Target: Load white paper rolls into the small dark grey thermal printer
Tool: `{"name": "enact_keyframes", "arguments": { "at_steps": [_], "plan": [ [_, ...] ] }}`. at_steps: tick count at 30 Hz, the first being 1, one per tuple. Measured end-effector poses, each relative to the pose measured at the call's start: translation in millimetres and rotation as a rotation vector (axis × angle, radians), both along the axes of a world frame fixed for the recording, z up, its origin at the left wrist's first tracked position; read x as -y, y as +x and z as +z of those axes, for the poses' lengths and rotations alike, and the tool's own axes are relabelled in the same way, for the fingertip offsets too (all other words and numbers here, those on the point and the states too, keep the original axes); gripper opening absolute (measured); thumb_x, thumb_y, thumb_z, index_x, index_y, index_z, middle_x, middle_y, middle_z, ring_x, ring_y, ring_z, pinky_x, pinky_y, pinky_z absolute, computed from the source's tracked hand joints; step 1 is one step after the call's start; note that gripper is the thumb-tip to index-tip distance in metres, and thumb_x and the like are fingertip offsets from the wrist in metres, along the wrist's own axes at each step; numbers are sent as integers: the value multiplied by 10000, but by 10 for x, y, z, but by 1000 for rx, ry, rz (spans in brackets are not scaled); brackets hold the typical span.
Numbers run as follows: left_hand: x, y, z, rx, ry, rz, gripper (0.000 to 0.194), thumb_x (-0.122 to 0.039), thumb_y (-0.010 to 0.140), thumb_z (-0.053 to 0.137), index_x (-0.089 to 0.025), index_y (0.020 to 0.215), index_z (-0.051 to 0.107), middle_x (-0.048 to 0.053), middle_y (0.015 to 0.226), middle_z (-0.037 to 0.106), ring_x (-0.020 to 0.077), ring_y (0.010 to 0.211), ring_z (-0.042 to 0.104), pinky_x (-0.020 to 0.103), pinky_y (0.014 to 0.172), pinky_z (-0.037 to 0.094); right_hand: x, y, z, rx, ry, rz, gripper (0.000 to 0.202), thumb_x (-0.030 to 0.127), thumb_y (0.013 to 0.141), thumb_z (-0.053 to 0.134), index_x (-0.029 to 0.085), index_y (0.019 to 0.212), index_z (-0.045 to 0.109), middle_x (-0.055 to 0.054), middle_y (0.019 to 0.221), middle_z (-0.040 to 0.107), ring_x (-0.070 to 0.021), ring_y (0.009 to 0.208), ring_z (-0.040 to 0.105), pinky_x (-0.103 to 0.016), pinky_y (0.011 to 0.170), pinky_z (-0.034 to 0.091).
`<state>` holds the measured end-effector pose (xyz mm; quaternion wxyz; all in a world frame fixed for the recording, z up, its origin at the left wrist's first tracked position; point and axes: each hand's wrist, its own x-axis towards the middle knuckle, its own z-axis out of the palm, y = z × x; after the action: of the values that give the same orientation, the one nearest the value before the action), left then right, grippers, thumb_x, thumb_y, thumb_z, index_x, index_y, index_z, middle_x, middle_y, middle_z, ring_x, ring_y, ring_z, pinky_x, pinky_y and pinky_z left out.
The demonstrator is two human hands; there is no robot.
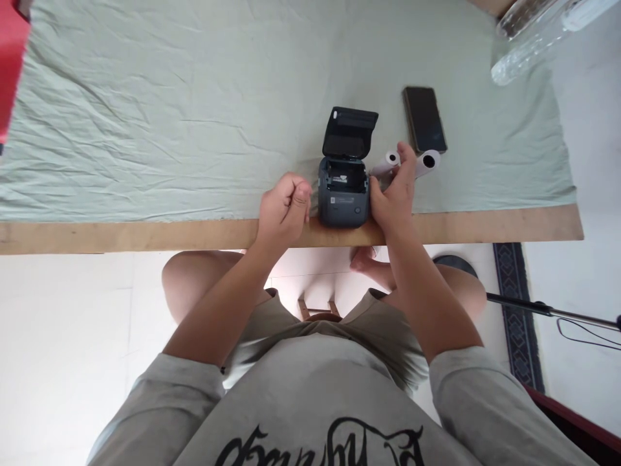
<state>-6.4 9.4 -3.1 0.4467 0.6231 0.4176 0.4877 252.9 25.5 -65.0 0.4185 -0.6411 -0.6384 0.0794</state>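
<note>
A small dark label printer (343, 200) stands at the table's front edge with its lid (350, 133) tipped up, so the roll bay shows. My left hand (285, 208) is curled closed just left of the printer, thumb pressed against the fingers; whatever may be inside it is hidden. On the printer's other side is my right hand (395, 194), thumb beside the casing and index finger stretched forward, fingers apart. A thin white paper roll (385, 165) lies by that thumb and index finger, partly covered. Just right of the hand lies a thicker paper roll (427, 163).
Behind the thicker roll lies a dark phone (425, 120). Clear plastic bottles (526, 55) lie at the far right corner. A wrinkled green cloth (194, 116) covers the table, whose wooden edge (121, 237) runs along the front. Something red (12, 65) is at the far left.
</note>
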Motion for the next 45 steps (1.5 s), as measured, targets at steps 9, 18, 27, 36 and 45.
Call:
{"name": "enact_keyframes", "arguments": {
  "at_steps": [9, 18, 27, 36, 45],
  "plan": [
    [-2, -21, -12, -114, 68, -49, 483, -629, 1033, 480, -233, 775, 579, 9, 697, 666, 141, 643, 628, 293, 638, 499, 10, -73, 65, 2, 14, -8, 717, 229, 839, 563, 274, 1504, 299, -139, 1565, 461, -276, 1471, 464, -580, 1195, 422],
    [-49, 10, -46, -261, 60, -141, 450, -468, 1039, 471, -239, 655, 430, -29, 556, 502, 142, 535, 468, 317, 566, 354, 24, -72, 126, -84, -96, -42, 483, 326, 905, 560, 247, 1362, 424, -98, 1243, 687, -238, 1080, 686, -531, 1031, 541],
    [-90, 49, -105, -335, 121, -159, 429, -451, 982, 520, -248, 634, 374, -18, 548, 413, 172, 532, 380, 350, 569, 258, 19, -60, 105, -49, -91, 30, 522, 219, 840, 483, 252, 1356, 412, -105, 1305, 651, -252, 1188, 649, -563, 1113, 479],
    [-94, 41, -145, -395, 169, -141, 394, -379, 988, 527, -245, 643, 390, -20, 563, 461, 168, 532, 409, 341, 554, 262, 24, -129, 206, 37, -23, 14, 505, 241, 836, 556, 240, 1341, 556, -121, 1273, 623, -273, 1240, 598, -579, 1167, 435],
    [-98, 43, -142, -405, 188, -143, 378, -340, 992, 519, -249, 654, 377, -26, 554, 446, 172, 521, 426, 346, 540, 277, 35, -48, 118, 22, 23, 12, 563, 304, 882, 583, 275, 1434, 478, -117, 1398, 600, -276, 1285, 598, -575, 1130, 480]
  ]
}}
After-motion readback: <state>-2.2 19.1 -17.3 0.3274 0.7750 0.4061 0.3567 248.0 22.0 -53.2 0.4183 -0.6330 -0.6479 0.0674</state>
